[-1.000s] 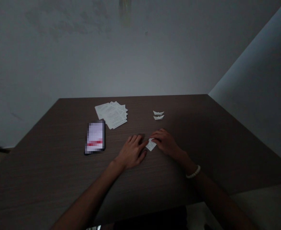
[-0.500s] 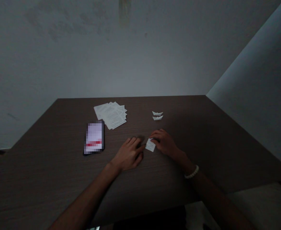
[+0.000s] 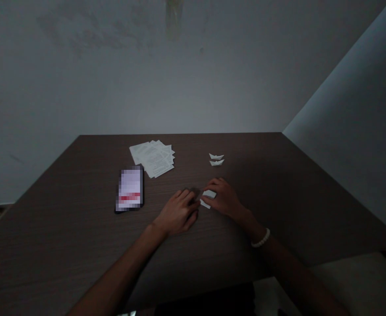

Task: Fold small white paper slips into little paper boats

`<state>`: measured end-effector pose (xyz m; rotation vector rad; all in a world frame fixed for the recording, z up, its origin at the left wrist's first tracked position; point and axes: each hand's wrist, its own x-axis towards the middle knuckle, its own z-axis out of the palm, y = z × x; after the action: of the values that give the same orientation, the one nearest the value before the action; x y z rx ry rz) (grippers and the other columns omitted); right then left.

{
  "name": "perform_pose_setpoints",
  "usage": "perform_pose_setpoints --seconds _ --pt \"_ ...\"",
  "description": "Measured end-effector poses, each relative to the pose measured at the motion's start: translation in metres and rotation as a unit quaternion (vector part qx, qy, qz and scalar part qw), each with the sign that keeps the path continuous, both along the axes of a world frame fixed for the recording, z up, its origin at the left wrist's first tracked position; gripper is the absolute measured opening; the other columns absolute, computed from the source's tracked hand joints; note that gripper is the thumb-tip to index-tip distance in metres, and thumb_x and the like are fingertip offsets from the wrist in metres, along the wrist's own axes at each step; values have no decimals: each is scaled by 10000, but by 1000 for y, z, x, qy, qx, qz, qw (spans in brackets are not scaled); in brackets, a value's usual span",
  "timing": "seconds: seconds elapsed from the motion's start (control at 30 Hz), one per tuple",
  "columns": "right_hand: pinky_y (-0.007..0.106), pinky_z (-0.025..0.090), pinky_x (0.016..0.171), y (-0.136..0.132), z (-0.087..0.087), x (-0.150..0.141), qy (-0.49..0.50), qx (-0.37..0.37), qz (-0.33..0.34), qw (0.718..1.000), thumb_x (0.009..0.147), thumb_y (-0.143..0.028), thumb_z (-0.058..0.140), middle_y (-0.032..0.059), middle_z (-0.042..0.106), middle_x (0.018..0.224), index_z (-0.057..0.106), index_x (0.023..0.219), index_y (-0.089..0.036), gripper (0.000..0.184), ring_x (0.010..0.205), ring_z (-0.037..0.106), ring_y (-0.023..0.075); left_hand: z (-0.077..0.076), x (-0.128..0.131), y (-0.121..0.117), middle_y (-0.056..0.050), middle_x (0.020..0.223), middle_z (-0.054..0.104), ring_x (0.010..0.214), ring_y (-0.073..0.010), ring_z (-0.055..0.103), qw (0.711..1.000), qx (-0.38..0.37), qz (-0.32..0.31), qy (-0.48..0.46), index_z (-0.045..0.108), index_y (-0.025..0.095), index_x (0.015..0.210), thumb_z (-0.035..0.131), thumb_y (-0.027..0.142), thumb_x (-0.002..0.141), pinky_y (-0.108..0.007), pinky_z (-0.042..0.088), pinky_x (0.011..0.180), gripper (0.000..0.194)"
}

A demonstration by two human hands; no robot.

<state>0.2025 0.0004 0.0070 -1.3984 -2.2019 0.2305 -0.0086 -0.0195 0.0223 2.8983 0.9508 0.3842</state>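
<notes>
A small folded piece of white printed paper [image 3: 209,193] lies on the table between my hands. My right hand [image 3: 224,197] is over it, thumb across its near part and fingers curled at its far edge, keeping hold of it. My thumb covers the middle, so the paper shows as two patches. My left hand [image 3: 178,213] rests on the table just to the left, its fingers apart and loosely bent. The index fingertip reaches the paper's left edge, and nothing shows inside that hand. Beyond my right hand sit two small white paper boats [image 3: 217,163], one behind the other.
A fanned stack of printed sheets [image 3: 155,160] lies at the back left of the dark wooden table [image 3: 81,245]. In front of the stack is a phone [image 3: 129,188] with a blurred screen. A grey wall [image 3: 193,87] stands behind the table.
My right thumb has come down toward me across the paper, covering its middle. The left hand has drawn slightly left from where it was a second ago. The boats, sheets and phone stay put.
</notes>
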Motion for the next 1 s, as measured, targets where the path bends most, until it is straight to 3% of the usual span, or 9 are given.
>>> perform_pose_setpoints --seconds 0.23,0.43,0.83,1.0 --pt "324 448 781 6 2 -2 -14 -15 -9 1000 688 -358 802 44 653 902 715 869 -217 244 879 573 205 -2 0 0 -104 984 543 974 -254 483 1000 4 -6 -4 656 162 1045 490 259 893 -402 405 840 245" --pt "324 434 822 17 -1 4 10 -31 3 999 725 -302 772 38 669 883 723 837 -210 153 833 606 178 -3 0 0 -94 974 547 981 -251 479 1000 -3 -1 -15 661 170 1009 495 268 897 -397 402 832 223" --pt "278 448 706 28 -8 12 39 -38 -71 996 755 -247 724 23 685 824 736 764 -216 34 756 620 159 -1 0 -1 -99 961 552 958 -250 488 1000 -10 -4 -24 660 162 1009 491 256 893 -391 419 813 225" --pt "279 453 735 24 -7 11 42 -23 -50 998 769 -225 711 23 683 853 726 774 -214 19 787 623 161 -2 0 0 -101 962 551 951 -249 490 1000 -7 1 -29 665 169 1012 494 256 889 -392 423 806 228"
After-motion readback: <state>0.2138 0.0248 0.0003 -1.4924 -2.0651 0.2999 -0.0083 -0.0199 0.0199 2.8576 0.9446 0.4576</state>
